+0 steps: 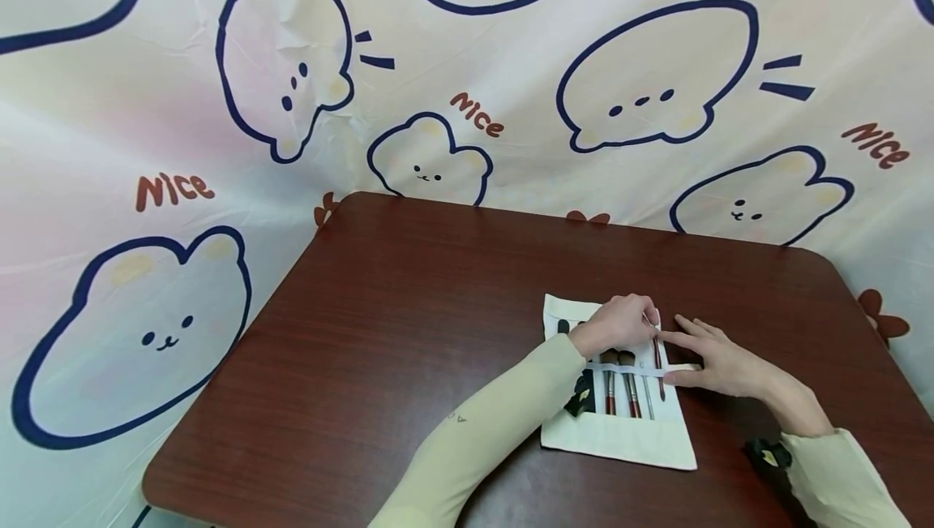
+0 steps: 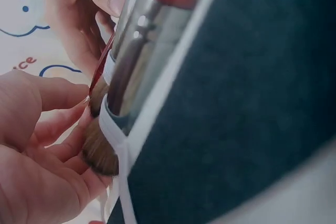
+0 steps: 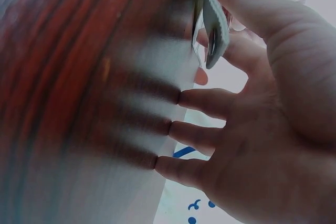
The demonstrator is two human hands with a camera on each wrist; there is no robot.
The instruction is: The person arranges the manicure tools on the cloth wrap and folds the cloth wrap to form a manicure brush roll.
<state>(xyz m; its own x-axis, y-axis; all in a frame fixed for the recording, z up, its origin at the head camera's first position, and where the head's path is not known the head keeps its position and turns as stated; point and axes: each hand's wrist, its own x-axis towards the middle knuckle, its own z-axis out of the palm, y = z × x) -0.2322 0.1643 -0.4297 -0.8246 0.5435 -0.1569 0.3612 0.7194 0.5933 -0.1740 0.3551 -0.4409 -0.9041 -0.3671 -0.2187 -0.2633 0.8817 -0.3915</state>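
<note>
A cream cloth brush roll (image 1: 620,443) lies unrolled on the table. My left hand (image 1: 620,324) is over its top right part, thumb and fingertips pinching the tip of a thin red paintbrush (image 1: 658,358). That brush passes under a white elastic band (image 1: 633,370), beside two wider brushes with brown bristles (image 2: 100,150) and a slim silver-grey tool (image 1: 647,396). My right hand (image 1: 722,359) spreads at the roll's right edge, its fingers straight. In the right wrist view, three fingertips touch the table and a pale strap end (image 3: 216,30) shows beside the thumb.
The dark brown wooden table (image 1: 379,349) extends far to the left and behind the roll. A curtain (image 1: 511,57) with cartoon drawings hangs along its back and sides. Dark wrist cameras sit at the left cuff and the right cuff (image 1: 768,455).
</note>
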